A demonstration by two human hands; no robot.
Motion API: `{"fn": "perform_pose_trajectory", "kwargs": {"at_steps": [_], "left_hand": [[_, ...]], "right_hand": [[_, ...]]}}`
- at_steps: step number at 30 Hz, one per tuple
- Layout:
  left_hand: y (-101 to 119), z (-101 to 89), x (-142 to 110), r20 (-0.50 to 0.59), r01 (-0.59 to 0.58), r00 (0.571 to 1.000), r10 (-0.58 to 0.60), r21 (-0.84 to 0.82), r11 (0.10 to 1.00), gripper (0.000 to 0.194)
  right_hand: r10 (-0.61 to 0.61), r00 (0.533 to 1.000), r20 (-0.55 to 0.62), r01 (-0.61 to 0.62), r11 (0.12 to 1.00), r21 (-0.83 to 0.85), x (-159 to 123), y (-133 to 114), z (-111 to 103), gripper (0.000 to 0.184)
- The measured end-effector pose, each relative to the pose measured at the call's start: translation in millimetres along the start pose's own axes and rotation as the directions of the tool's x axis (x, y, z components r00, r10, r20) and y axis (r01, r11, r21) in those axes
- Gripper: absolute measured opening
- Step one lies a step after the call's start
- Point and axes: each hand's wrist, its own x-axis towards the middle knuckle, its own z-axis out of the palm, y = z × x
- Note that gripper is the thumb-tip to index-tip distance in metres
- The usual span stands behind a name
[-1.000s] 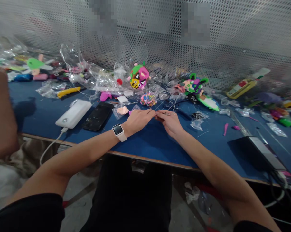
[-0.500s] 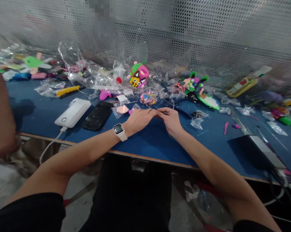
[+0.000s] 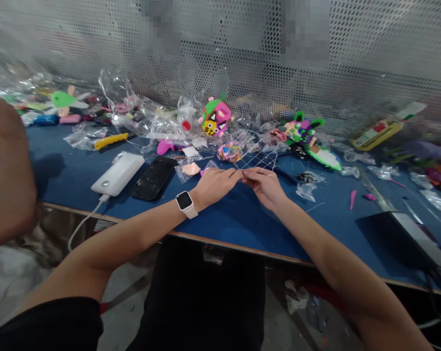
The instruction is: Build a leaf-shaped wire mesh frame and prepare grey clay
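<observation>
Grip: fingertips meet at the table's middle; the right hand (image 3: 265,187) is narrow, thumb and forefinger pinched on thin wires (image 3: 260,157); the left hand (image 3: 216,185) lies palm down against it, its thumb hidden, so I cannot tell how tightly it closes.
Wires: they cross in a loose lattice just beyond the fingertips, beside a small multicoloured ball (image 3: 230,152).
Change: the view has swung slightly, so everything sits further right than half a second ago; the hands stay joined at the same spot, which suggests the fine fingerwork on the wires carries on.
Left edge: another person's arm (image 3: 10,175), blurred, near the table (image 3: 220,219).
Left of the hands: a green figure (image 3: 63,100), a yellow knife (image 3: 111,141), a white power bank (image 3: 118,174) with a cable, then a black phone (image 3: 154,178).
Behind the hands: crumpled plastic wrap and a round cat face (image 3: 216,118).
Right of the hands: a green-eared figure (image 3: 304,129), dark tool handles (image 3: 286,175), a pink scrap (image 3: 352,200), a black box (image 3: 399,239) by the near edge.
Room: a perforated metal panel (image 3: 242,53) stands behind the blue tabletop; litter lies on the floor below.
</observation>
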Motion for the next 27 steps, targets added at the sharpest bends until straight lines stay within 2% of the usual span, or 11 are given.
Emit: {"fn": "perform_pose_trajectory", "kwargs": {"at_steps": [5, 11, 22, 27], "left_hand": [[-1.0, -1.6, -1.4, -0.008, -0.002, 1.000, 0.002, 0.018, 1.000, 0.021], [-0.6, -0.5, -1.2, -0.047, -0.035, 0.998, 0.037, 0.045, 0.998, 0.020], [2.5, -2.1, 3.0, 0.064, 0.002, 0.998, -0.005, 0.048, 0.999, 0.018], [1.2, -2.4, 2.0, 0.065, -0.008, 0.998, 0.006, 0.035, 0.999, 0.018]], "right_hand": [[0.036, 0.998, 0.046, -0.036, 0.999, 0.017, -1.4, -0.7, -1.7, 0.030], [0.017, 0.999, 0.029, -0.018, 1.000, 0.016, -1.5, 0.2, -3.7, 0.033], [0.011, 1.000, -0.001, -0.011, 1.000, -0.021, -1.0, 0.3, -2.2, 0.032], [-0.004, 1.000, 0.008, 0.004, 0.999, -0.033, -0.2, -0.1, -4.3, 0.027]]}}
